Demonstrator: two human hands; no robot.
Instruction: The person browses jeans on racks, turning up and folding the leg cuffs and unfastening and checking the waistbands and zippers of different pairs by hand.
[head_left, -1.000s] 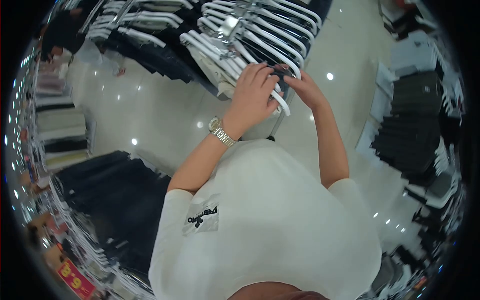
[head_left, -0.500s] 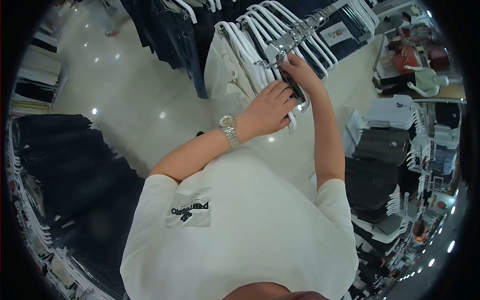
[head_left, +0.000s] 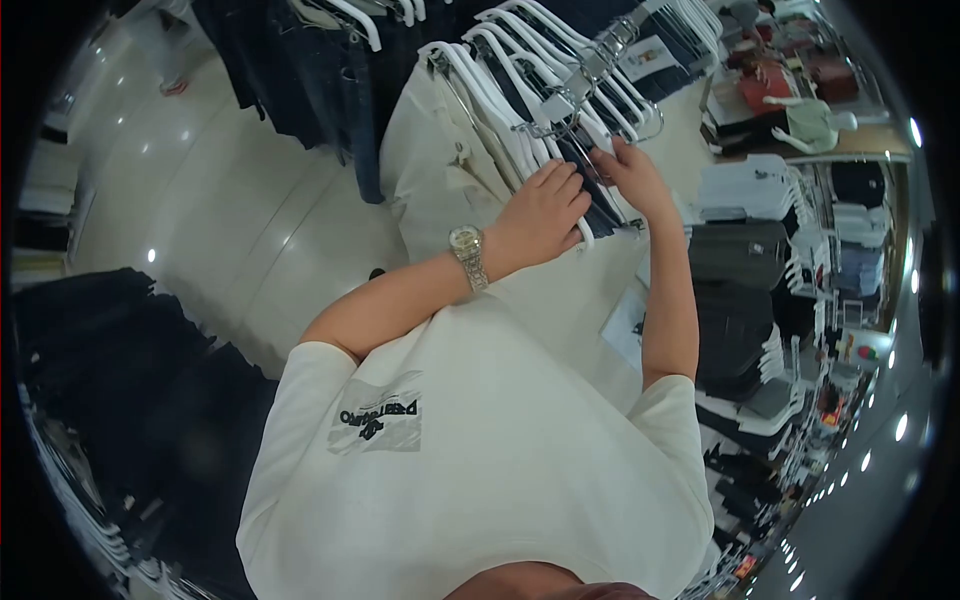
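White hangers [head_left: 487,95] carrying trousers hang from a metal rail [head_left: 590,80] in front of me. Cream trousers [head_left: 430,150] hang at the left of the row. My left hand [head_left: 545,212], with a metal watch [head_left: 467,245] at the wrist, lies over the hangers, fingers curled on them. To its right, my right hand [head_left: 632,178] has its thumb and fingers bent at the end of a white hanger, beside dark blue trousers [head_left: 602,215]. Its fingertips are partly hidden.
Dark jeans [head_left: 290,75] hang behind on the left. More dark garments [head_left: 150,390] fill a rack at lower left. Racks of folded-over clothes [head_left: 740,310] stand on the right, with a mannequin [head_left: 815,122] beyond. A printed card [head_left: 648,60] is at the rail's far end.
My right hand has moved slightly right and down, away from the rail. Dark blue trousers now show between my hands. My left hand stays on the hangers; the view has shifted a little.
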